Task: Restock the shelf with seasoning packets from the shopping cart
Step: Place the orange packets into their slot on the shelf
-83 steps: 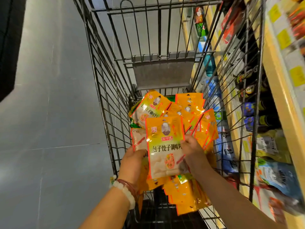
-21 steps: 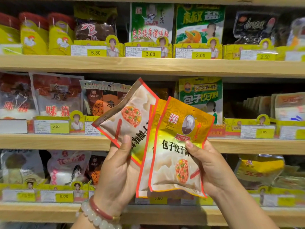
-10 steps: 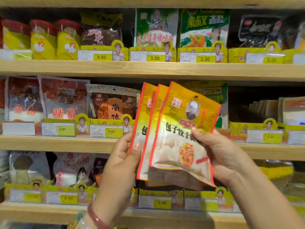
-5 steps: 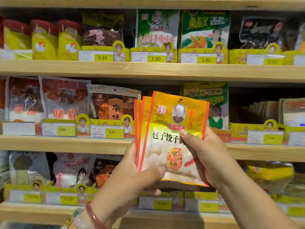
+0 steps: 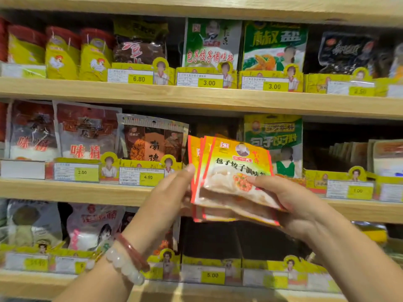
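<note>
A pale wooden shelf unit [image 5: 196, 99] stacked with seasoning bags fills the wall. In front of its middle board, a fanned bunch of yellow-orange plastic seasoning packets [image 5: 233, 179] is gripped by both hands: the left hand [image 5: 168, 199] pinches its left edge, the right hand [image 5: 292, 203] cradles its right side.

Rear seasoning packets [image 5: 197, 158] mostly hidden behind the front one.

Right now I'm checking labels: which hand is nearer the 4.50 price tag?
Left. The left hand sits just right of the 4.50 price tag, its fingertips almost level with it. The right hand is farther right, beyond the seasoning packets both hands hold.
</note>
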